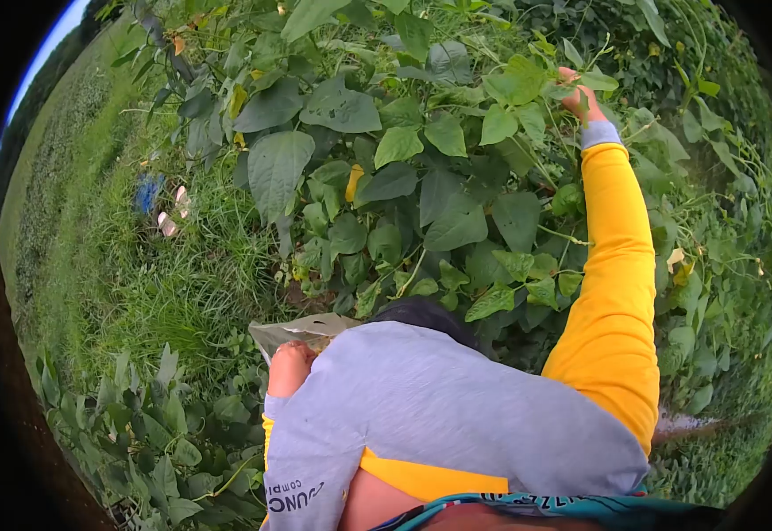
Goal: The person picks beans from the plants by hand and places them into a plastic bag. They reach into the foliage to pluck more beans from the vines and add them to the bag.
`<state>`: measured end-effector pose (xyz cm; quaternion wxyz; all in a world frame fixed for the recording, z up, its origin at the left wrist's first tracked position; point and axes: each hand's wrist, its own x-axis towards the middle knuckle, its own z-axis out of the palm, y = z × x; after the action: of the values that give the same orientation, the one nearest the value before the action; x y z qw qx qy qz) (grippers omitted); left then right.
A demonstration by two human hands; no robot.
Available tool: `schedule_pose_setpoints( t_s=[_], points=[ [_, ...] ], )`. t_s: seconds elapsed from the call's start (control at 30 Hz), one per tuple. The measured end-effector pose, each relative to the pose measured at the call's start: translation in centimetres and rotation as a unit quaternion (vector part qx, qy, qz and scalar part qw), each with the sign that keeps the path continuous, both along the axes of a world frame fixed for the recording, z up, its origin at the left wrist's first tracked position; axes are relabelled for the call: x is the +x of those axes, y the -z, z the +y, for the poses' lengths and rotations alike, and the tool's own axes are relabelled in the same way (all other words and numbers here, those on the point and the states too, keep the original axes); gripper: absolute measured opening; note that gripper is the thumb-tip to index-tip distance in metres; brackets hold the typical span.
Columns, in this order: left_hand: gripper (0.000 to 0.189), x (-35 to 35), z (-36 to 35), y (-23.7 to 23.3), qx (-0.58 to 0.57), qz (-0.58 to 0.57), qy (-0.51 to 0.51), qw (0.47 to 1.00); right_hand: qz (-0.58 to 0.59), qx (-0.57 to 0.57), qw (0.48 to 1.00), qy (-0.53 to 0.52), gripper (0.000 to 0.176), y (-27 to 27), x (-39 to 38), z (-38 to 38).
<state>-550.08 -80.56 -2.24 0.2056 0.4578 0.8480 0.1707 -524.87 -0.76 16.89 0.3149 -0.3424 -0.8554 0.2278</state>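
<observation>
Up among the vine leaves [517, 84], my right hand [581, 99] is raised at the end of a yellow sleeve. Its fingers look closed, but leaves partly cover them, and what they hold is hidden. Low and left of centre, my left hand [290, 361] is bent closed at the edge of a pale, open bag [271, 334]. The bag lies partly behind the hand and the grey shirt, so little of its inside shows.
Dense climbing plants with broad leaves [342, 106] fill the middle and right. Grass [218, 265] covers the left side, with a blue item [148, 193] and pale pink pieces [167, 225] on it. More leafy plants [169, 434] grow at lower left.
</observation>
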Motion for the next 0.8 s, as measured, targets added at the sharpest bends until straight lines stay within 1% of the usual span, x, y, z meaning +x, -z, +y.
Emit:
schedule_pose_setpoints(
  t_s=[0.03, 0.07, 0.1, 0.13, 0.17, 0.2, 0.23, 0.3, 0.33, 0.37, 0.4, 0.47, 0.5, 0.6, 0.63, 0.7, 0.73, 0.8],
  points=[
    [0.015, -0.8, 0.1, -0.1, -0.002, 0.005, 0.008, 1.0, 0.055, 0.015, 0.998, -0.008, 0.037, -0.7, -0.1, 0.3],
    [0.017, -1.4, 0.3, -0.3, -0.032, -0.001, -0.004, 0.999, 0.106, 0.024, 0.994, -0.023, 0.035, -1.6, 0.1, 0.7],
    [0.018, -1.7, 0.6, -0.8, -0.061, -0.005, -0.014, 0.998, 0.08, 0.167, 0.983, -0.01, 0.037, -4.1, -0.9, -3.7],
    [0.02, -2.1, 1.0, -1.4, -0.092, -0.008, -0.024, 0.995, 0.085, 0.084, 0.991, -0.062, 0.032, -6.0, -1.7, -6.3],
    [0.021, -2.3, 1.6, -2.1, -0.086, -0.022, -0.023, 0.996, 0.093, 0.001, 0.989, -0.115, 0.027, -7.6, -2.1, -8.4],
    [0.022, -2.5, 2.1, -2.7, -0.081, -0.038, -0.023, 0.996, -0.02, 0.002, 0.994, -0.104, 0.034, -9.2, -2.2, -10.6],
    [0.024, -3.0, 2.5, -3.1, -0.076, -0.056, -0.025, 0.995, -0.021, -0.033, 0.992, -0.117, 0.037, -8.1, -2.0, -9.2],
    [0.027, -4.4, 2.8, -1.7, -0.06, -0.038, 0.006, 0.997, -0.023, -0.104, 0.985, -0.138, 0.044, -6.2, -1.7, -7.0],
    [0.029, -4.9, 3.0, -1.4, -0.051, -0.031, 0.017, 0.998, 0.011, -0.137, 0.983, -0.119, 0.048, -5.5, -1.7, -7.2],
    [0.031, -5.4, 3.2, -1.3, -0.037, -0.035, 0.032, 0.998, -0.057, -0.124, 0.987, -0.079, 0.043, -5.4, -1.3, -7.4],
    [0.033, -5.7, 3.5, -1.5, -0.023, -0.041, 0.048, 0.998, -0.127, -0.111, 0.985, -0.038, 0.038, -8.0, -2.5, -13.4],
    [0.034, -5.9, 4.4, -2.0, -0.013, -0.056, 0.062, 0.996, -0.199, -0.066, 0.978, -0.005, 0.03, -8.2, -2.4, -13.7],
    [0.034, -6.2, 5.0, -2.2, -0.017, -0.065, 0.059, 0.996, -0.202, -0.034, 0.979, -0.014, 0.027, -5.2, -2.3, -8.3],
    [0.032, -7.2, 6.4, -2.8, -0.007, -0.12, 0.043, 0.992, -0.251, 0.153, 0.955, -0.046, 0.028, -4.8, -2.1, -6.9],
    [0.031, -7.2, 6.8, -3.1, -0.001, -0.145, 0.031, 0.989, -0.22, 0.14, 0.964, -0.06, 0.028, -6.4, -2.0, -9.7],
    [0.03, -6.2, 8.3, -5.8, 0.016, -0.133, 0.051, 0.99, -0.094, 0.018, 0.993, -0.069, 0.028, -8.0, -3.1, -14.1],
    [0.03, -6.0, 9.1, -6.8, 0.025, -0.127, 0.06, 0.99, -0.025, -0.038, 0.996, -0.073, 0.029, -8.9, -3.7, -16.3],
    [0.03, -6.2, 10.1, -7.3, 0.053, -0.107, 0.118, 0.986, -0.033, 0.0, 0.991, -0.128, 0.033, -8.0, -3.1, -14.0]
  ],
)
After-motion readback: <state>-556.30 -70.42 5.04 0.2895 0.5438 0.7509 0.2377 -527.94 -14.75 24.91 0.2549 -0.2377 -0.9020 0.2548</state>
